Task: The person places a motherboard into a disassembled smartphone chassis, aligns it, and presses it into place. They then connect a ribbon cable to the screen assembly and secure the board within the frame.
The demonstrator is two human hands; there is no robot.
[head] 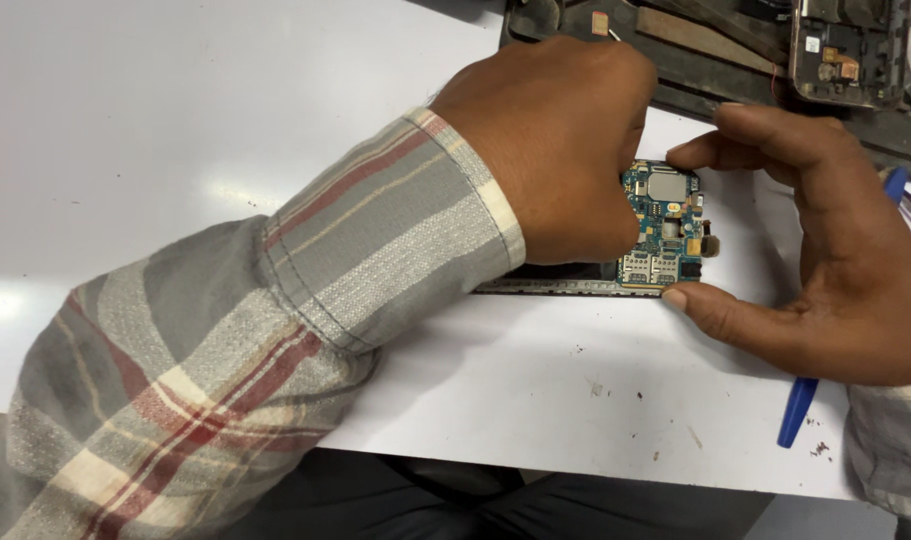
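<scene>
Seen from the head camera, a person bends over an opened phone (616,275) lying flat on a white table (176,130), its blue circuit board (664,225) laid bare at the phone's right end. The left hand (561,150), in a grey, red and cream checked sleeve (276,320), comes down on top of the phone, fingers curled together and pressed to the board's left edge; whether they pinch a tool or a part cannot be told, since the knuckles hide the tips. The right hand (826,250) brackets the phone's right end, forefinger hooked over the board's far corner and thumb touching its near corner, the span between them open; its other fingers are out of sight behind the palm. Just right of the phone, under that hand, lies a blue pen (798,410). Beyond the phone, at the table's far edge, sits a dark tray (696,60) of tools, with a second stripped phone frame (841,50) resting on it.
</scene>
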